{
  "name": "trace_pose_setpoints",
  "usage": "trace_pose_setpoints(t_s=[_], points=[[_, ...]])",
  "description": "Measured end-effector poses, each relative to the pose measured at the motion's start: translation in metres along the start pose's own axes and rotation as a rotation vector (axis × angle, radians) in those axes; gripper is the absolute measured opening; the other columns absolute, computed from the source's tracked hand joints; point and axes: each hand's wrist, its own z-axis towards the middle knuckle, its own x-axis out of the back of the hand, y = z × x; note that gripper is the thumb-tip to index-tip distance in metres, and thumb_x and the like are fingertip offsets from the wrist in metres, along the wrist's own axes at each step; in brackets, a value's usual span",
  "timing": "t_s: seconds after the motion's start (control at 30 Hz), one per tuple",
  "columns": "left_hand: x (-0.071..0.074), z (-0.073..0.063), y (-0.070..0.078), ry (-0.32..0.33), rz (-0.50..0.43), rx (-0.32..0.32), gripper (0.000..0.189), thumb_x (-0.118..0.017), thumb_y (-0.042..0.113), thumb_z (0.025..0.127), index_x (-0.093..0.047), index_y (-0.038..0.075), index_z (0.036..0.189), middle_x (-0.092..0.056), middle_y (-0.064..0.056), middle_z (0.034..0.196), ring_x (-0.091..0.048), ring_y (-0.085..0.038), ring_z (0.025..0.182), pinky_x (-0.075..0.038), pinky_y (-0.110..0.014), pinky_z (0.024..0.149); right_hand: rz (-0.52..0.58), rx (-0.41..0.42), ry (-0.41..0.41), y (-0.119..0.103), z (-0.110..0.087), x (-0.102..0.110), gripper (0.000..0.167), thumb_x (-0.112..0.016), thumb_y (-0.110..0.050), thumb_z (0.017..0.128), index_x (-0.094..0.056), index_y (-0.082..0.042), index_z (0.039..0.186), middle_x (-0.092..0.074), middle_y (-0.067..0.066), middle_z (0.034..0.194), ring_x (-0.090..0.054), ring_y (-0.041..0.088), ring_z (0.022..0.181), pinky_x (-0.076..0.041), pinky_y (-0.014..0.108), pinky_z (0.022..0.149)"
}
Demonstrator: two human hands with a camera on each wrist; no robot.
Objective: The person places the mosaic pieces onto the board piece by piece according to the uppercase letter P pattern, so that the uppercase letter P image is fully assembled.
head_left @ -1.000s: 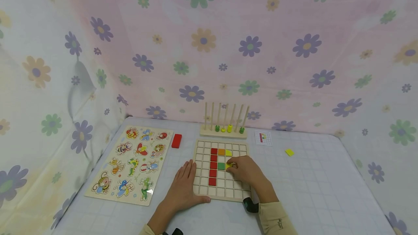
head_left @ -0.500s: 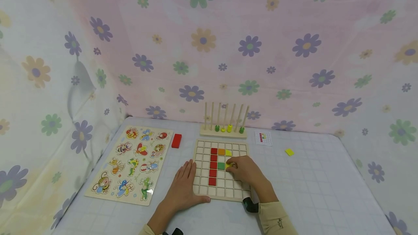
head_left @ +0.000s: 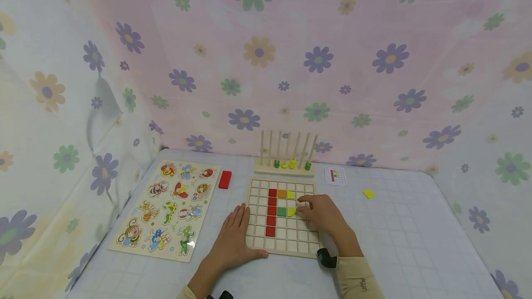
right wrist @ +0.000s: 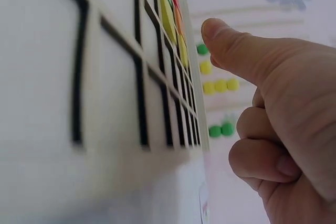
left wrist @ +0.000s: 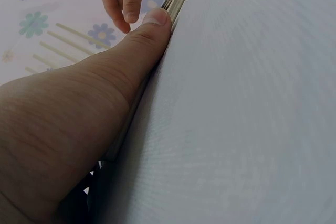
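A wooden grid board (head_left: 281,251) lies flat on the cloth. A column of red square tiles (head_left: 271,210) sits in its cells, with an orange tile (head_left: 281,194) and a green tile (head_left: 281,212) to the right. Beside these lie two yellow tiles with a rounded corner, the upper yellow tile (head_left: 291,194) and the lower yellow tile (head_left: 291,212). My left hand (head_left: 234,239) rests with straight fingers along the board's left edge, thumb at the near edge. My right hand (head_left: 326,216) hovers over the board's right side, thumb apart from loosely curled fingers, holding nothing.
Behind the board stands a peg rack (head_left: 284,168) with green and yellow beads. An insect puzzle (head_left: 166,211) lies at left beside a red block (head_left: 225,179). To the right are a pattern card (head_left: 335,176) and a loose yellow tile (head_left: 368,194).
My right hand has let go of the lower yellow tile, which stays in its cell next to the green one, and has drawn back to the right. The left hand has not moved.
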Motion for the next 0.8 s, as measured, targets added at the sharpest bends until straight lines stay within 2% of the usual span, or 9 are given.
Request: trace_pose_setpoints(t_s=[0.23, 0.47, 0.8], points=[[0.001, -0.001, 0.001, 0.007, -0.001, -0.007, 0.137, -0.072, 0.085, 0.066, -0.021, 0.003, 0.162, -0.02, -0.017, 0.17, -0.019, -0.036, 0.158, -0.023, -0.054, 0.128, 0.0, -0.042, 0.059, 0.027, -0.003, 0.019, 0.035, -0.075, -0.032, 0.093, -0.075, -0.014, 0.123, -0.063, -0.002, 0.073, -0.047, 0.014, 0.067, -0.039, 0.028, 0.059], [0.0, -0.001, 0.001, 0.003, -0.005, -0.001, 0.137, -0.071, 0.086, 0.065, -0.02, 0.004, 0.163, -0.019, -0.016, 0.171, -0.018, -0.036, 0.159, -0.022, -0.054, 0.128, 0.007, -0.135, 0.106, 0.054, -0.009, 0.038, 0.042, -0.074, -0.032, 0.094, -0.071, -0.011, 0.13, -0.043, -0.001, 0.062, -0.035, 0.014, 0.057, -0.029, 0.027, 0.052], [0.002, -0.001, 0.002, -0.005, -0.013, 0.006, 0.136, -0.073, 0.084, 0.066, -0.021, 0.003, 0.162, -0.019, -0.016, 0.171, -0.018, -0.036, 0.158, -0.022, -0.055, 0.128, -0.003, -0.203, 0.192, 0.092, -0.02, 0.051, 0.046, -0.073, -0.034, 0.094, -0.069, -0.008, 0.131, -0.049, 0.003, 0.071, -0.04, 0.017, 0.061, -0.033, 0.027, 0.052]])
